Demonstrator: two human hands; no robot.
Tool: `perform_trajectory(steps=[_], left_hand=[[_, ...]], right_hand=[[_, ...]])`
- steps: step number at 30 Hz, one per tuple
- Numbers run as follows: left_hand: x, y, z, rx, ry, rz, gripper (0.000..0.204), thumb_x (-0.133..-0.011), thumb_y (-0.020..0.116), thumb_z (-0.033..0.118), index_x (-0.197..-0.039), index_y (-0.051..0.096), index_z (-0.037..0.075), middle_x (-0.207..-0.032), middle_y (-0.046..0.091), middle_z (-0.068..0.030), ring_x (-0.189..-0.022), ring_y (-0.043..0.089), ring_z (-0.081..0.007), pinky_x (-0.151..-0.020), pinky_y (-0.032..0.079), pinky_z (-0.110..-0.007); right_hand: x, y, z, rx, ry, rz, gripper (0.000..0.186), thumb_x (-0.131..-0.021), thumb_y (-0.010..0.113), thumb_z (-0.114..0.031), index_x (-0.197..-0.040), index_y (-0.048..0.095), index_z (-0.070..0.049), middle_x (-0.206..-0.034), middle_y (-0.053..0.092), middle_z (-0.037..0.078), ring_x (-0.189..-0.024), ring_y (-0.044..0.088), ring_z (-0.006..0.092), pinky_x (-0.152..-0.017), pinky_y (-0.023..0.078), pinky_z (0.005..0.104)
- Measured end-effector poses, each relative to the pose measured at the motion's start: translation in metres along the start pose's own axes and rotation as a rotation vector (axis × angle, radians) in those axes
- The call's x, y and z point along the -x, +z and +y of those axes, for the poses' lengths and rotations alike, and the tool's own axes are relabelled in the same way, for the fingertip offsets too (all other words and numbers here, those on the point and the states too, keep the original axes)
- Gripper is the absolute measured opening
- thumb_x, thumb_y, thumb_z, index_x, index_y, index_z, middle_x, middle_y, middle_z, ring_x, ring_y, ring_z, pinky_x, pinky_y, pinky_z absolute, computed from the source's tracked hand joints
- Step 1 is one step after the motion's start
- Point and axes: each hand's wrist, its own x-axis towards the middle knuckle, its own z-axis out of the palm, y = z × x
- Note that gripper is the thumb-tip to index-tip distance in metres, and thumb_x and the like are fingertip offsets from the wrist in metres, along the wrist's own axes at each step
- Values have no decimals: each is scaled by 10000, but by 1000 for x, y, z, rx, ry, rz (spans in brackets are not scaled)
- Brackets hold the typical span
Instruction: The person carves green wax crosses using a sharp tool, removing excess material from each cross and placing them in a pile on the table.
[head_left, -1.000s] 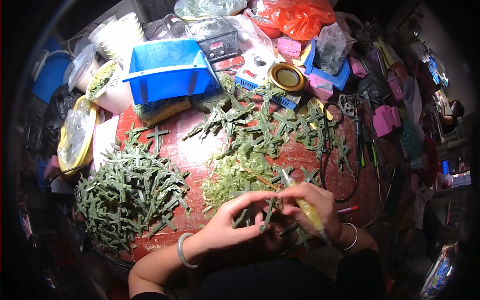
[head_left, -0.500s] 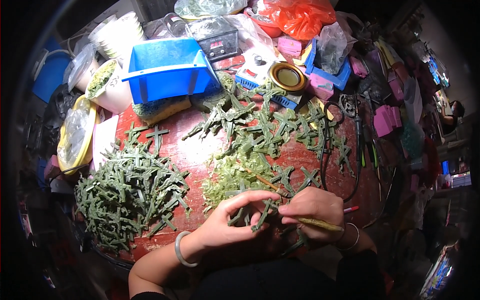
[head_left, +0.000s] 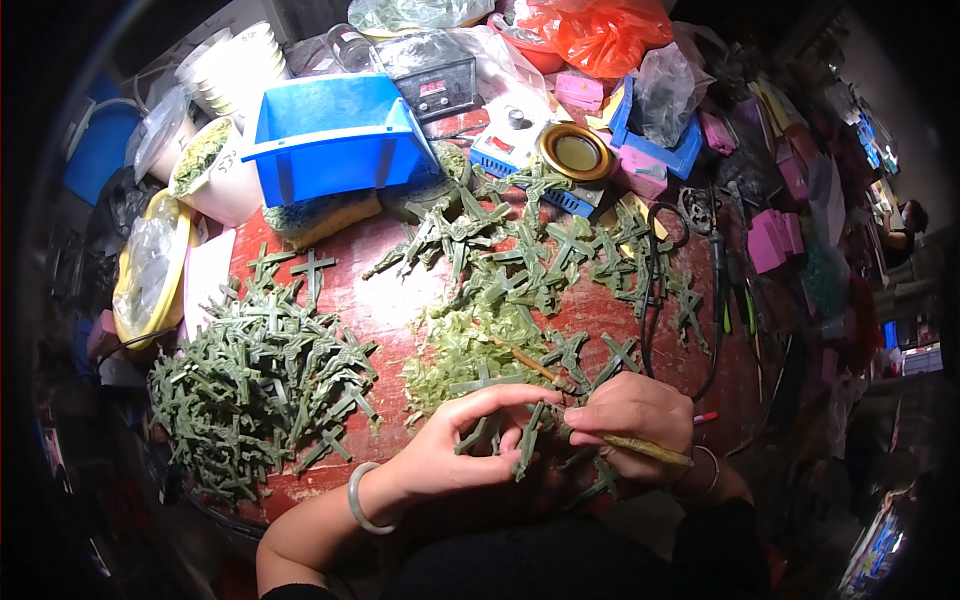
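Near the front edge of the table, my left hand [head_left: 450, 437] is curled with thumb and fingers closed on a green cross [head_left: 530, 438] that looks like wax. Another green piece shows within its fingers. My right hand [head_left: 640, 415] grips a slim hand tool [head_left: 650, 449] with a yellowish handle, its working end close to the cross and too small to make out. Just beyond both hands lies a heap of pale green shavings [head_left: 450, 350], with a brown stick [head_left: 525, 360] on it. To the left is a large pile of similar green crosses [head_left: 265, 385].
More crosses [head_left: 570, 245] spread across the table's middle and right. Behind them stand a blue bin [head_left: 335, 135], a sponge [head_left: 325, 220], a white-and-blue device with a round brass-coloured pot [head_left: 578, 155] and a control box [head_left: 435, 85]. A black cable [head_left: 648, 300] loops at right, near a red pen [head_left: 705, 417].
The cross in my left hand has turned to stand more upright. My right hand has shifted slightly right with the tool.
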Motion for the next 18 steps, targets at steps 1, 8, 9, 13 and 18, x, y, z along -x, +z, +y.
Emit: perform_trajectory(steps=[1, 8, 9, 13, 18], left_hand=[[0, -1, 1, 3, -14, -6, 557, -782, 643, 25, -1332, 553, 54, -947, 554, 6, -798, 506, -70, -804, 432, -243], [0, 4, 0, 55, -36, 28, 548, -787, 642, 27, -1327, 557, 51, -932, 545, 12, -791, 502, -67, -796, 428, -241], [0, 3, 0, 55, -35, 27, 548, -787, 642, 27, -1327, 557, 51, -932, 545, 12, -791, 502, -67, -796, 428, -241], [-1, 0, 0, 32, -20, -21, 538, -792, 644, 36, -1323, 559, 45, -940, 549, 17, -791, 494, -60, -794, 425, -235], [0, 1, 1, 46, -42, -30, 533, -792, 644, 33, -1319, 562, 44, -921, 545, 22, -788, 490, -56, -784, 424, -231]], right_hand=[[-1, 0, 0, -22, -11, 6, 259, -749, 797, -39, -997, 725, -55, -747, 628, 72, -644, 630, 207, -560, 500, 303], [-1, -1, -2, -29, 1, -20, 265, -742, 797, -25, -996, 727, -56, -742, 626, 68, -639, 629, 203, -561, 499, 300], [-1, -1, -1, -34, -7, -14, 261, -743, 796, -22, -992, 727, -54, -742, 627, 67, -638, 629, 202, -559, 498, 300], [1, -1, -1, -79, -40, -27, 251, -743, 794, -17, -984, 729, -47, -743, 628, 65, -636, 630, 199, -553, 496, 299], [-1, -2, -3, -61, -20, -47, 251, -746, 793, -18, -988, 732, -49, -740, 632, 62, -635, 631, 195, -548, 494, 296]])
